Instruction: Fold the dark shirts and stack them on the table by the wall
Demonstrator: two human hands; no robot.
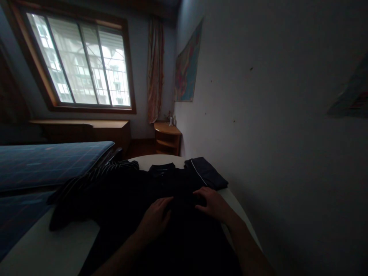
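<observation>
A black polo shirt (120, 199) lies spread out on a pale round-edged table (57, 245), its collar (162, 167) at the far side. Over the shirt's middle is my left hand (156, 216), fingers bent and thumb apart, holding nothing that I can see. My right hand (211, 203) is at the right part of the shirt, thumb and fingers spread apart. Just beyond it sits a folded dark garment (208, 172) with a white stripe. Dim light hides whether the fingertips press on the cloth.
A striped dark garment (120, 165) lies by the shirt's left sleeve. Left of the table are blue plaid mattresses (51, 163). A white wall (273, 153) runs close along the right. A corner shelf (168, 130) and a wooden desk (109, 124) stand beneath the window side.
</observation>
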